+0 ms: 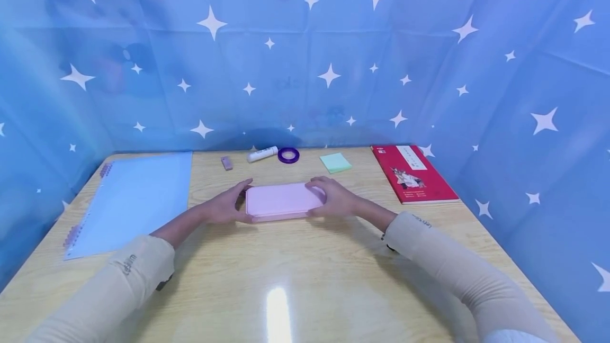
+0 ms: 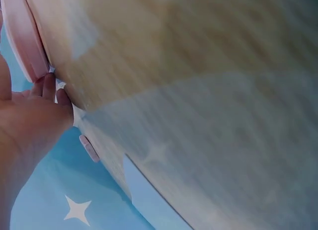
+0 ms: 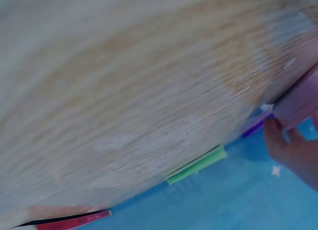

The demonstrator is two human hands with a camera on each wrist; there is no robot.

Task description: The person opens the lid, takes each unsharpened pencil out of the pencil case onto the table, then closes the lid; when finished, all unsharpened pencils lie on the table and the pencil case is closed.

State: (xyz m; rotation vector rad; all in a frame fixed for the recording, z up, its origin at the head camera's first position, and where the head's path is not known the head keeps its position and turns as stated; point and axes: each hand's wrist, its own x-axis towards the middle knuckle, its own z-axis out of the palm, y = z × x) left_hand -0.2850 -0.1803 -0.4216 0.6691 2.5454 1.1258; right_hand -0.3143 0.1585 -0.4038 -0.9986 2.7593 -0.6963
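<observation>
pale wood grain covers the desk (image 1: 295, 258), with a bright glare spot on its near part between two cream-coloured sleeves. past the sleeves, at the middle of the desk, lies a flat pink case (image 1: 282, 201). the left hand (image 1: 227, 206) grips its left end, thumb along the near edge and fingers curled over the far corner; the right hand (image 1: 333, 197) clamps its right end the same way, fingers over the top. well to the left lies a light blue spiral notebook (image 1: 135, 197), and to the right a red book (image 1: 413, 172). farther back sit a green pad of sticky notes (image 1: 335, 162), a purple tape ring (image 1: 288, 155), a white glue stick (image 1: 262, 154) and a small mauve eraser (image 1: 226, 163), all near the blue star-printed backdrop (image 1: 305, 52).
</observation>
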